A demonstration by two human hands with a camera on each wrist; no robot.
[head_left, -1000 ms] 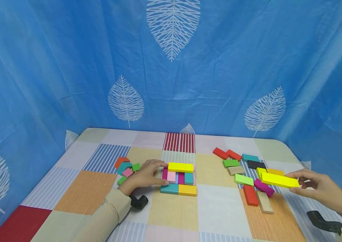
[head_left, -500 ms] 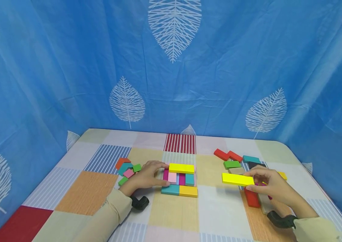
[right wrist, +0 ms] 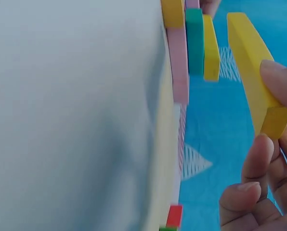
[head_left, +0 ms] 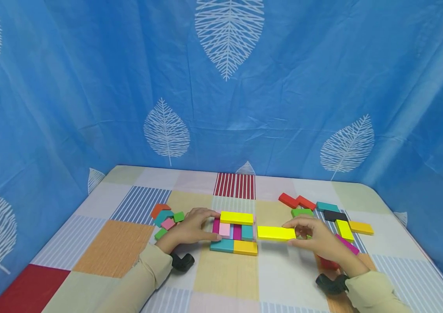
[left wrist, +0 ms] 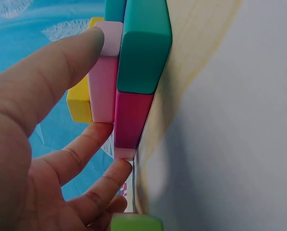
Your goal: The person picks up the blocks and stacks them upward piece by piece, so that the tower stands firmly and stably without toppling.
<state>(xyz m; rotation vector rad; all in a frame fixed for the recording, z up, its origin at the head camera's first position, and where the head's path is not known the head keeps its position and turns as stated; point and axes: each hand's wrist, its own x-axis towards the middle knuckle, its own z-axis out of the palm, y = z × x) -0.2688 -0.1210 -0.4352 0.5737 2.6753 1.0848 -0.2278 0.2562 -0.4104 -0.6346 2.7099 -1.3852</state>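
Observation:
A low, layered stack of coloured wooden blocks stands mid-table, with a yellow block lying across its far side and a pink block on its left. My left hand rests against the stack's left side, its thumb and extended fingers touching blocks there. Just right of the stack, my right hand pinches one end of a second yellow block, thumb on one side and fingers on the other. That block is raised above the table, and in the right wrist view it is apart from the stack.
Several loose blocks lie on the right, among them black, orange and red ones; the right hand and arm partly cover others. A smaller pile with a green cube lies left. Blue leaf-patterned cloth hangs behind the patchwork-covered table.
The right hand has carried the yellow block leftward from the loose blocks to beside the stack. The left hand has stayed at the stack's left side.

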